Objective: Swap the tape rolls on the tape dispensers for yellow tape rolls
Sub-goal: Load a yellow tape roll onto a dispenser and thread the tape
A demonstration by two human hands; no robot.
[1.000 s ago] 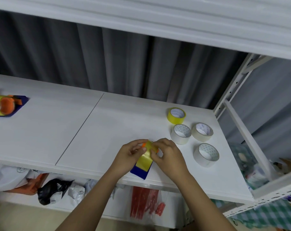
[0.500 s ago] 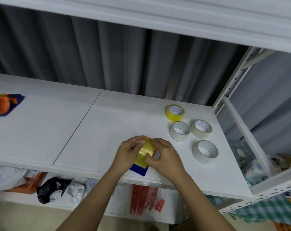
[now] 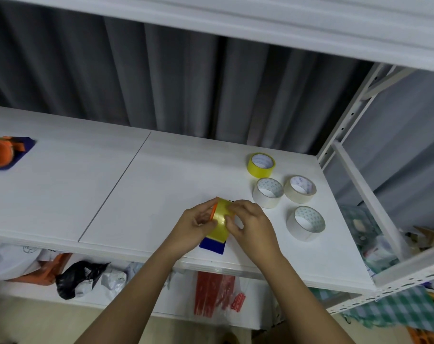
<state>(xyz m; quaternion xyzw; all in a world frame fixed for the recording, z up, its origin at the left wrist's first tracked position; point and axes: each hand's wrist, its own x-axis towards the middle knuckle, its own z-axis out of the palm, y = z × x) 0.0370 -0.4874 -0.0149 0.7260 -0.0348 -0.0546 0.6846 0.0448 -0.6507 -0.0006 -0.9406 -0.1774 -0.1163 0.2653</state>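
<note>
The left hand [image 3: 196,223] is curling its fingers around the left side of a yellow tape roll [image 3: 221,220], by the orange hub of the tape dispenser [image 3: 213,244]. The right hand [image 3: 252,225] is pinching the right side of the same roll with its thumb and fingertips. Both hands are holding the roll between them, low over the table [image 3: 161,184] and close to its front edge. The roll is standing on its edge, with its flat sides facing left and right. The dispenser's blue body is sticking out under the hands, and its long side is pointing back toward the person.

Just right of the right hand, and apart from it, three white tape rolls are lying flat with their holes facing up: one [image 3: 268,192] near the fingertips, one [image 3: 300,189] beside that, and one [image 3: 306,222] nearer the front edge. Past them, farther from the person, a spare yellow roll [image 3: 261,165] is lying tipped a little. The right edge of the table is near these rolls, next to a white metal frame [image 3: 345,135].

To the left of the left hand the table is wide and bare. Far off at the left edge a second dispenser [image 3: 5,152] is lying on its side with a yellow roll on it. Behind the table a gray curtain [image 3: 161,83] is hanging.
</note>
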